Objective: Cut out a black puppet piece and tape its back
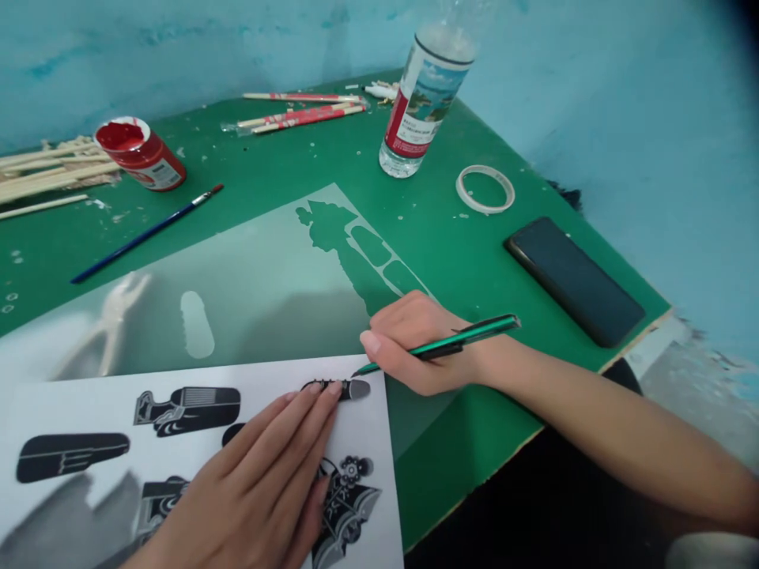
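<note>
My left hand (pixel 254 474) lies flat with fingers stretched out, pressing on a white paper (pixel 107 395) printed with black and grey ornamental shapes. Its fingertips partly cover a small dark printed shape (pixel 359 390). In my right hand (pixel 415 340) is a slim green pen (pixel 468 335), gripped between thumb and fingers and slanting down to the left. The pen's tip is at the upper edge of that printed shape, just beyond my left fingertips. Behind the paper lies a translucent sheet (pixel 254 261) with figure-shaped cut-outs, partly hidden by the paper and my right hand.
Blurred pliers (pixel 110 324) show through the sheet. Further back are a blue paintbrush (pixel 148 233), a red paint jar (pixel 142 154), wooden sticks (pixel 53 175), wrapped chopsticks (pixel 302 116) and a water bottle (pixel 424 103). A tape roll (pixel 485 190) and phone (pixel 575 276) lie to the right.
</note>
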The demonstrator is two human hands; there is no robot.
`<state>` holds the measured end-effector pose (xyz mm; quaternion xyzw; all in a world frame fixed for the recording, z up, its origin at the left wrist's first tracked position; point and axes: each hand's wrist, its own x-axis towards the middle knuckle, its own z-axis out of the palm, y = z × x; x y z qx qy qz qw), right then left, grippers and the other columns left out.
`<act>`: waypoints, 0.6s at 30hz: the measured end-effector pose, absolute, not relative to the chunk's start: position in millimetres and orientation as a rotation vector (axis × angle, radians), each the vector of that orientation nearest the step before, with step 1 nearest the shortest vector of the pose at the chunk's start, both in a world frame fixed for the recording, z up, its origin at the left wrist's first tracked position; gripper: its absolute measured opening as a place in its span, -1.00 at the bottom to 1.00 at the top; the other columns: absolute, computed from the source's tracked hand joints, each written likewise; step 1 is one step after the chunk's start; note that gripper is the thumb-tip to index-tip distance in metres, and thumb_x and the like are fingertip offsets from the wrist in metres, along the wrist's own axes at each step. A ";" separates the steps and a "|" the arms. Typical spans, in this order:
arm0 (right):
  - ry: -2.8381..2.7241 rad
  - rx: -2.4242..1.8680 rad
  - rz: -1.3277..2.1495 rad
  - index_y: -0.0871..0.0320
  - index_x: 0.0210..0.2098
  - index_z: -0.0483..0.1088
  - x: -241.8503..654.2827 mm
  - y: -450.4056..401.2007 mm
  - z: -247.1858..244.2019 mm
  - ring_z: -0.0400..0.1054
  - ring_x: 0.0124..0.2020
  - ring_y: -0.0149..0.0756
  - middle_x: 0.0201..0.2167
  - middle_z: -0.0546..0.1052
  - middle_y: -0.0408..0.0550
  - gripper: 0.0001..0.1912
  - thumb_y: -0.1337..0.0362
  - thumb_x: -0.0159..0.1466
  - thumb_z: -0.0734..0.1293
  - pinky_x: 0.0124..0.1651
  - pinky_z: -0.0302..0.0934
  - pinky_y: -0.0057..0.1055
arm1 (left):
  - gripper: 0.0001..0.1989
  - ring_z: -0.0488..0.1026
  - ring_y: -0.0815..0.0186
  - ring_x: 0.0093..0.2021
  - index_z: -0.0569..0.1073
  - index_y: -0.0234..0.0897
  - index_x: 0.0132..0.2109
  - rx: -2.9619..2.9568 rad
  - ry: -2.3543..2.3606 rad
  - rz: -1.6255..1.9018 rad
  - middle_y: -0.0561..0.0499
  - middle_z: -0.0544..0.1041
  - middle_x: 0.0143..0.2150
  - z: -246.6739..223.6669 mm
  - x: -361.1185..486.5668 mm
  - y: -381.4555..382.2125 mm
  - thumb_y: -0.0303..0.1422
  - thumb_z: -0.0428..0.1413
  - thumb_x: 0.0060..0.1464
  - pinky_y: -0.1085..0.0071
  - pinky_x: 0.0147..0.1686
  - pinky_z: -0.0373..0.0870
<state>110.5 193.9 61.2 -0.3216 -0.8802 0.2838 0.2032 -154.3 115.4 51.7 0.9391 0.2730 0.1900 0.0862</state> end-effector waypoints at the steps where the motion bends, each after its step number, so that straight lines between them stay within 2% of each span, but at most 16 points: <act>1: -2.476 -0.905 0.781 0.08 -0.57 -0.11 110.1 193.9 62.2 -0.04 -0.59 -0.40 -0.68 0.06 -0.22 -0.45 0.16 0.59 -0.08 -0.43 -0.11 -0.33 | -0.56 0.09 0.21 0.55 0.41 -0.56 0.30 2.808 0.803 0.560 -0.18 0.42 0.40 51.9 -154.4 115.4 -0.36 -0.02 0.43 0.31 0.55 -0.08; 8: -2.455 -0.790 0.728 0.09 -0.59 -0.05 108.9 193.7 58.2 -0.01 -0.61 -0.40 -0.70 0.15 -0.22 -0.44 0.24 0.58 -0.03 -0.44 -0.11 -0.31 | -0.53 0.14 0.20 0.53 0.37 -0.50 0.35 2.806 0.823 0.511 -0.12 0.41 0.42 51.9 -155.0 114.5 -0.34 -0.02 0.43 0.30 0.56 -0.08; 14: -2.505 -0.804 0.696 0.09 -0.58 -0.05 110.1 193.1 58.0 0.02 -0.62 -0.41 -0.70 0.19 -0.22 -0.46 0.27 0.57 0.00 -0.43 -0.08 -0.32 | -0.39 0.26 0.19 0.46 0.13 -0.43 0.51 2.767 0.844 0.531 -0.08 0.44 0.40 51.1 -154.9 113.5 -0.34 -0.01 0.43 0.31 0.55 -0.03; 18: -2.464 -0.821 0.685 0.10 -0.59 -0.05 109.9 192.8 57.7 0.02 -0.61 -0.41 -0.70 0.20 -0.22 -0.47 0.27 0.56 0.03 -0.44 -0.09 -0.31 | -0.36 0.25 0.16 0.46 0.09 -0.44 0.52 2.763 0.826 0.511 -0.10 0.43 0.40 50.5 -155.9 114.3 -0.37 0.02 0.41 0.29 0.55 -0.03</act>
